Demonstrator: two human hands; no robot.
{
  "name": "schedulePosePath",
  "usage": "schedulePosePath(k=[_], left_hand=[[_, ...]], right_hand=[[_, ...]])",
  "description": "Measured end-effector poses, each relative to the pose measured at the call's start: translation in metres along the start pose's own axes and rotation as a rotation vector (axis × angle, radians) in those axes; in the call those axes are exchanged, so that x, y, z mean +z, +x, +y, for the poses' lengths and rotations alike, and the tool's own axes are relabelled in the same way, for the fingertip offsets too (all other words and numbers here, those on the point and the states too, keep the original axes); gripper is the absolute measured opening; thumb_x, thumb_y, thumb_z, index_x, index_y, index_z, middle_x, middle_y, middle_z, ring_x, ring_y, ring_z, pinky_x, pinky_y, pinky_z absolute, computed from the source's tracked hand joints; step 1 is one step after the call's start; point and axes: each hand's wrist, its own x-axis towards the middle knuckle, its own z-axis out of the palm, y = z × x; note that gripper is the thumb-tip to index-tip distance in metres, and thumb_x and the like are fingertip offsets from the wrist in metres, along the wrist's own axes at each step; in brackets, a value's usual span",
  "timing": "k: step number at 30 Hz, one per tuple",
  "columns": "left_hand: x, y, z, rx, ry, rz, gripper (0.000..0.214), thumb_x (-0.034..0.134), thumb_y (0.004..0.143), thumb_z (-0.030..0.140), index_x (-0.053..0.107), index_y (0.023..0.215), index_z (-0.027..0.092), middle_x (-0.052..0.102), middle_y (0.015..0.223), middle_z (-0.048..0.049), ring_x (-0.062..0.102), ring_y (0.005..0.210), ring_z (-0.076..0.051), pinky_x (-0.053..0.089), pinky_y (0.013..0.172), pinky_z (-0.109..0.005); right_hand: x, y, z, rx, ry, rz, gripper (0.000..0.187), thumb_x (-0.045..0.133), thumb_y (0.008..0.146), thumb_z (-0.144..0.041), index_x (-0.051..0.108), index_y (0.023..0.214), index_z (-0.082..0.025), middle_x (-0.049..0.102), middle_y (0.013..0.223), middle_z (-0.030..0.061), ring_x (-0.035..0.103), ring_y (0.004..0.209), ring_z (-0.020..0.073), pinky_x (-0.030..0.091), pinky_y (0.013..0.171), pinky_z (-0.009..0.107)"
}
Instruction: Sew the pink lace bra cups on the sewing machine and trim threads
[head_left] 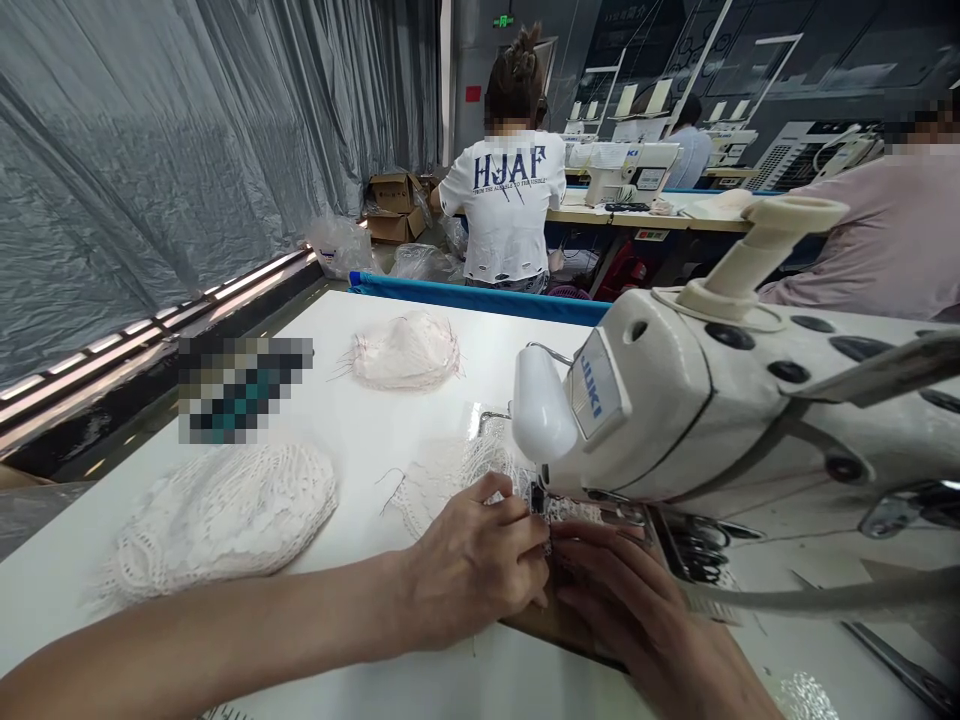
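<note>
Both my hands rest on a piece of white lace fabric (457, 470) lying under the head of a white sewing machine (720, 400). My left hand (472, 565) lies palm down with its fingers pressed together on the lace, right by the needle area (538, 500). My right hand (637, 610) sits just to its right, fingers stretched flat along the fabric toward the needle. The fingertips of the two hands nearly meet below the presser foot.
A heap of white lace (225, 515) lies at the left of the white table (360, 420), a pinkish lace heap (405, 352) farther back. Scissors (701, 550) lie under the machine arm. A person in a white printed shirt (510, 200) stands behind, another person (885, 230) at right.
</note>
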Motion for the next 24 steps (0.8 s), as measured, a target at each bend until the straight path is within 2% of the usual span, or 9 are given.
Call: schedulePosePath(k=[5,11,14,19,24], left_hand=[[0.002,0.0,0.001,-0.01,0.011,-0.021,0.02,0.059,0.086,0.024,0.058,0.068,0.015,0.063,0.082,-0.0019,0.053,0.08,-0.013,0.041,0.079,-0.033],[0.003,-0.002,0.001,-0.004,0.012,-0.029,0.02,0.06,0.085,0.025,0.058,0.067,0.015,0.063,0.085,-0.0024,0.053,0.082,-0.014,0.041,0.08,-0.033],[0.004,-0.002,0.0,-0.015,0.001,-0.016,0.021,0.059,0.085,0.021,0.056,0.065,0.015,0.062,0.082,-0.0017,0.053,0.079,-0.013,0.041,0.081,-0.033],[0.004,-0.004,0.0,-0.023,-0.009,-0.023,0.021,0.056,0.086,0.016,0.055,0.065,0.014,0.062,0.081,-0.0015,0.053,0.081,-0.013,0.041,0.083,-0.033],[-0.001,-0.002,0.0,-0.022,-0.017,-0.056,0.018,0.054,0.086,0.014,0.056,0.069,0.014,0.062,0.082,-0.0023,0.053,0.08,-0.012,0.041,0.083,-0.033]], right_hand=[[0.001,0.001,-0.001,0.02,0.05,-0.008,0.035,0.04,0.093,-0.041,0.062,0.112,-0.02,0.067,0.111,0.0103,0.065,0.099,0.0236,0.058,0.076,0.032],[-0.005,0.0,-0.001,0.024,0.028,-0.035,0.035,0.04,0.094,-0.04,0.061,0.113,-0.021,0.068,0.108,0.0105,0.068,0.091,0.0224,0.058,0.066,0.029],[-0.011,-0.001,-0.002,-0.048,-0.019,-0.048,0.029,0.041,0.094,-0.031,0.062,0.113,-0.024,0.069,0.106,0.0093,0.069,0.083,0.02,0.057,0.063,0.026],[-0.01,0.0,-0.005,-0.163,-0.062,-0.126,0.03,0.043,0.093,-0.024,0.063,0.115,-0.026,0.067,0.111,0.0116,0.068,0.085,0.0196,0.054,0.057,0.023],[0.0,-0.008,-0.003,-0.144,-0.065,-0.056,0.029,0.043,0.093,-0.025,0.067,0.11,-0.026,0.068,0.108,0.0119,0.067,0.085,0.0196,0.053,0.056,0.023]])
